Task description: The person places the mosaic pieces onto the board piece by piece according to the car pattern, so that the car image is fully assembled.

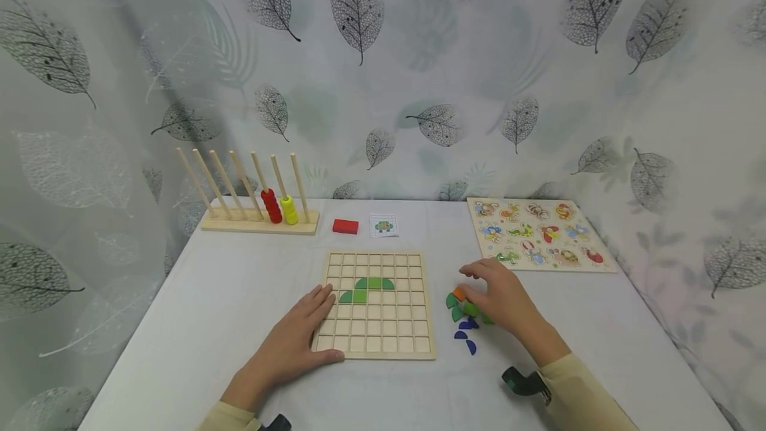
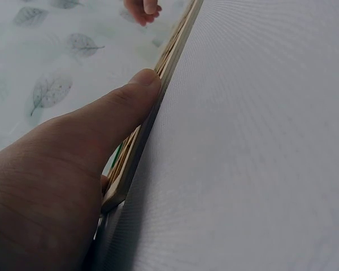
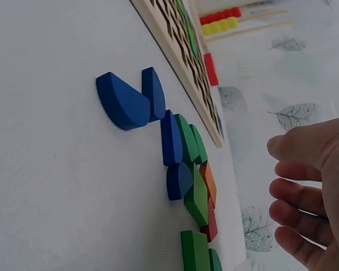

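Note:
My left hand (image 1: 297,328) rests on the left edge of a wooden grid board (image 1: 380,355), fingers along its side and thumb over the front corner. Several green pieces lie in the board's cells, among them a light green square (image 1: 374,283) and a dark green rounded piece (image 1: 388,283). To the right of the board my right hand (image 1: 498,294) hovers over a pile of loose pieces, its fingers loosely bent and nothing seen between them. In the pile are an orange piece (image 3: 208,183), green blocks (image 3: 195,251), a red piece (image 3: 210,221) and blue half-rounds (image 3: 120,101).
Behind the board are a red block (image 1: 345,226) and a small pattern card (image 1: 383,225). A peg stand (image 1: 239,225) with red and yellow beads stands at the back left. An insect picture board (image 1: 541,231) lies at the back right, against a leaf-print curtain (image 1: 383,85).

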The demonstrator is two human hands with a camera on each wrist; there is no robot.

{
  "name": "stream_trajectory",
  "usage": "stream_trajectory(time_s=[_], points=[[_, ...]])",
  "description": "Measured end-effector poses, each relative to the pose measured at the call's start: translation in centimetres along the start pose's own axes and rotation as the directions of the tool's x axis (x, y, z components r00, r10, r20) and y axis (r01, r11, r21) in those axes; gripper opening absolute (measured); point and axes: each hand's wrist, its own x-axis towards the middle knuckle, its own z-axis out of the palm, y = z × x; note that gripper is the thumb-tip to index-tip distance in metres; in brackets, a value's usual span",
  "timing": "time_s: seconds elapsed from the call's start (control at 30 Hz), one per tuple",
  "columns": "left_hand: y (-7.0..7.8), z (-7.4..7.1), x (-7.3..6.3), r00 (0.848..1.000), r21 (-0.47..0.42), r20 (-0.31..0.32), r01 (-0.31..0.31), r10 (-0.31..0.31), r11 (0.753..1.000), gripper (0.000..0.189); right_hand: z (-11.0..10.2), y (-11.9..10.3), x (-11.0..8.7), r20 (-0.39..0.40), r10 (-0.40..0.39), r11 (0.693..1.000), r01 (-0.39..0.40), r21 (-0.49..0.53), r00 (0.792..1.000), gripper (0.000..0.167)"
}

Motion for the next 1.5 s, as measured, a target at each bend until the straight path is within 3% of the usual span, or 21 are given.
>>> stream_trajectory(time_s=[0.47, 0.73, 1.2, 1.5], points=[[0.0, 0.1, 0.0, 1.000, -0.009, -0.005, -0.004, 0.004, 1.000, 0.113, 0.8, 1.0, -0.5, 0.098, 0.041, 0.999, -0.040, -0.012, 0.994, 0.030], [0.2, 0.2, 0.0, 0.999, -0.006, -0.044, -0.028, 0.028, 1.000, 0.111, 1.5, 1.8, -0.7, 0.156, 0.081, 0.997, -0.079, -0.019, 0.985, 0.033], [0.2, -0.2, 0.0, 1.000, 0.002, -0.021, -0.022, 0.022, 1.000, 0.111, 1.9, 1.6, -0.1, 0.207, 0.083, 0.996, -0.075, -0.046, 0.975, 0.029], [0.2, 0.0, 0.0, 1.000, -0.008, -0.022, -0.014, 0.014, 1.000, 0.111, 1.8, 1.4, 0.0, 0.191, 0.100, 0.995, -0.093, -0.046, 0.976, 0.029]])
